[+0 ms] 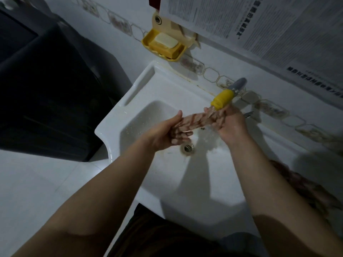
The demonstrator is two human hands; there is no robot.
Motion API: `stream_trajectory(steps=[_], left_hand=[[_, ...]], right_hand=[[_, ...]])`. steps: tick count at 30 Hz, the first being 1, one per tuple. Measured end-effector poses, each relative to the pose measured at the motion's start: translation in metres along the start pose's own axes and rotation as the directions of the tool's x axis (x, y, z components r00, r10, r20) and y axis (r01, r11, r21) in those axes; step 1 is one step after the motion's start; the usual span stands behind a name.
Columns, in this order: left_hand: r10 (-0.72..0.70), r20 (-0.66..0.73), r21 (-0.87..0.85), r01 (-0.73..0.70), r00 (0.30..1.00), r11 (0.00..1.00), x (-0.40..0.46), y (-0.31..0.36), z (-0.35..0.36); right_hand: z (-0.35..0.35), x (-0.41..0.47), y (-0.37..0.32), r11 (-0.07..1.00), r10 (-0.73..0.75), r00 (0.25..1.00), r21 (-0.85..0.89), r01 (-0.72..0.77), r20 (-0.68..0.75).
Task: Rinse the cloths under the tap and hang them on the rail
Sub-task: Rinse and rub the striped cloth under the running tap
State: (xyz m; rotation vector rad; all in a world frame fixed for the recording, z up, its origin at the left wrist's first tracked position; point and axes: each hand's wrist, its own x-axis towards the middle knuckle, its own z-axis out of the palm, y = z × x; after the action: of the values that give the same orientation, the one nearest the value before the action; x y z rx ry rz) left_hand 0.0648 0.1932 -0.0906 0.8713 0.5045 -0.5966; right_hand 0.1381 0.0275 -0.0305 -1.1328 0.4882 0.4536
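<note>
A pale cloth with dark red stripes [196,121] is twisted into a tight roll over the white sink [141,93]. My left hand [167,132] grips its lower end above the drain [187,147]. My right hand [229,125] grips its upper end right under the tap's yellow nozzle [222,97]. A second striped cloth [304,186] lies on the sink's right ledge, dim and partly out of view. No rail shows in the head view.
A yellow soap holder [165,46] with a white bar hangs on the tiled wall above the sink. Newspaper sheets [269,25] cover the wall at the upper right. A dark appliance [46,89] stands to the left. White floor tiles lie below left.
</note>
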Motion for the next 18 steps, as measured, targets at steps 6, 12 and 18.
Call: stream_trajectory(steps=[6,12,18], left_hand=[[0.247,-0.278,-0.075,-0.278,0.928,0.958,-0.006,0.015,-0.01],[0.355,-0.405,0.0,-0.388,0.843,0.922,-0.021,0.049,0.001],[0.176,-0.261,-0.447,-0.281,0.949,0.849,-0.018,0.03,0.016]], right_hand=[[-0.025,-0.016,-0.006,0.686,-0.046,0.993,-0.719,0.111,0.109],[-0.057,-0.025,0.012,0.3,0.111,0.923,-0.898,0.321,0.367],[-0.038,-0.015,0.002,0.779,-0.03,0.99,-0.618,0.108,0.135]])
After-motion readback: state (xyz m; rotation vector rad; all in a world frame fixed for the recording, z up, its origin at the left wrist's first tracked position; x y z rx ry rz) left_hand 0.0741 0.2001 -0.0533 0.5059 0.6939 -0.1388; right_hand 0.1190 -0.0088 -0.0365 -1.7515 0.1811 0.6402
